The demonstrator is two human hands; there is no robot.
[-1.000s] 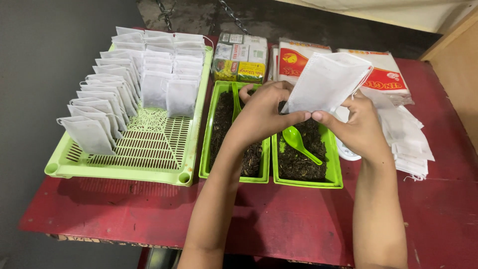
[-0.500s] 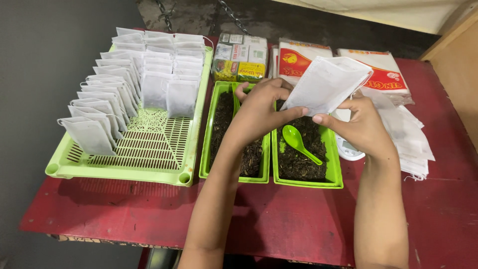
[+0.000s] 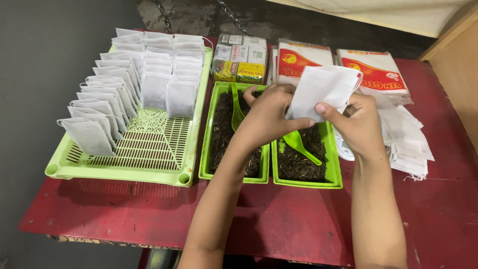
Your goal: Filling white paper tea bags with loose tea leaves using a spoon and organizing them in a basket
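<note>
Head view: both hands' grips, left hand and right hand, pinch a white bag above the red table.

head view | looks steeply down from the table's near edge | faces its far edge | close

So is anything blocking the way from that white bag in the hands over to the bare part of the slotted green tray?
Nothing visible: the white bag is held by both the left hand and right hand, and only the low tray of dark leaves lies below the way to the slotted tray.
</note>
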